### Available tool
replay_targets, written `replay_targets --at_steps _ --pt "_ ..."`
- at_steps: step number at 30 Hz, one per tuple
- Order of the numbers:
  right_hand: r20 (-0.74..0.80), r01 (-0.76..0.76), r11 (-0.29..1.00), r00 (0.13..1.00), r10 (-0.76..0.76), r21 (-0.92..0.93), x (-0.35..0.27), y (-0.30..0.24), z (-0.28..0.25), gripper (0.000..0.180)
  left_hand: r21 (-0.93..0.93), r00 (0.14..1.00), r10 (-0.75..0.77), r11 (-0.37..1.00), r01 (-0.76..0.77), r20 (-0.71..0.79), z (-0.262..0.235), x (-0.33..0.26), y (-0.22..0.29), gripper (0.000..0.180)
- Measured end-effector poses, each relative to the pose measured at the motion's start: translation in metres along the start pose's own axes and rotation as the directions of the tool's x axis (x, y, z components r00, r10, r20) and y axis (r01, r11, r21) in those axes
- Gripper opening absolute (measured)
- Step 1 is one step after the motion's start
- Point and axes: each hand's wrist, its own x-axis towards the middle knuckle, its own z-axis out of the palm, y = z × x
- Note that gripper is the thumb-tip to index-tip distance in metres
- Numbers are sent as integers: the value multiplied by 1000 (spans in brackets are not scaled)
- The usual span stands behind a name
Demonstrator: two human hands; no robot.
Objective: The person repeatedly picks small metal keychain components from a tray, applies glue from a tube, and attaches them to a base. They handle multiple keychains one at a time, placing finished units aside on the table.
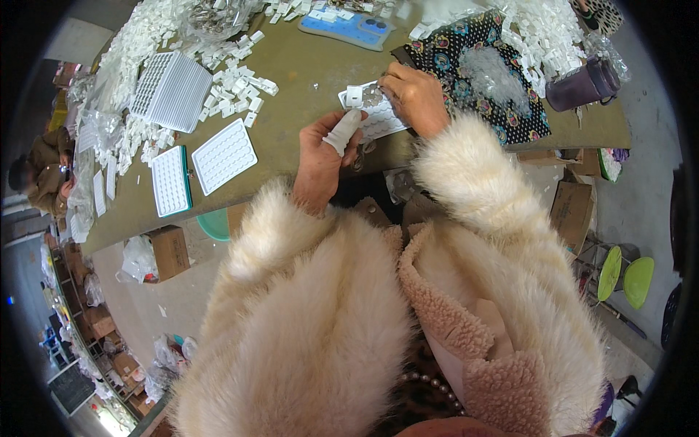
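Observation:
My left hand (320, 149) is closed, a white wrapping around one finger. At its fingertips is a small white card (354, 96) with a hole mark. Some ring-like bits hang under the curled fingers, too small to name. My right hand (416, 93) is closed at the right side of a white dimpled tray (386, 122); what its fingers pinch is hidden. A small clear plastic piece (372, 95) shows between the card and the right fingertips. Both hands are over the tray, near the table's front edge.
Left on the table (284, 109) are a stack of white trays (171, 91), two separate trays (225, 156) and loose white cards (237, 91). Farther back lies a blue phone (346, 28). To the right are a patterned cloth (466, 65) with clear bags and a dark cup (582, 86).

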Motion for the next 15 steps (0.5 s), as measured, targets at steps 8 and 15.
replay_targets --at_steps 8,15 --pt "-46 -119 834 984 170 540 7 -30 -29 19 43 999 37 998 -38 18 1 -1 -1 24" --pt "-15 25 950 1000 -22 312 5 -48 -43 26 177 993 58 981 -76 102 8 -3 1 21"
